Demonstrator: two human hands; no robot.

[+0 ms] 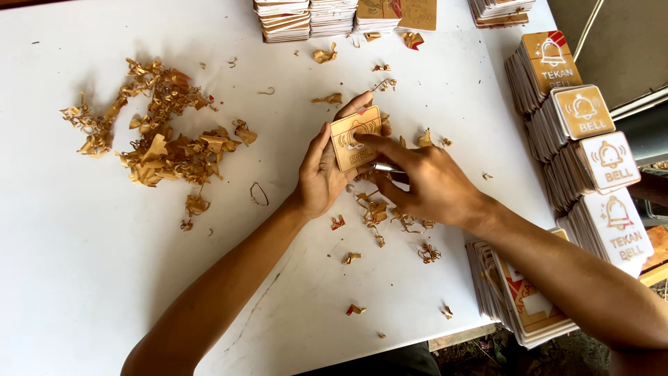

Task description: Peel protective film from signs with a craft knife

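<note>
**Inspector:** Head view — report on the hands.

**Assistant:** The left hand (321,170) is closed around a small square gold plaque (355,138), thumb on one edge, fingers behind, held just above the white table (69,278). The right hand (426,182) presses a fingertip on the plaque's face while gripping a slim metal tool (385,168) beneath it.

**Inspector:** Surroundings, taken from the plaque?

**Assistant:** Gold film shavings (158,132) lie heaped well to its left; smaller scraps (376,212) sit just below it. A row of stacked plaques (584,146) stands to its right — further stacks (306,17) beyond it at the far edge, and another stack (518,299) below right.
</note>
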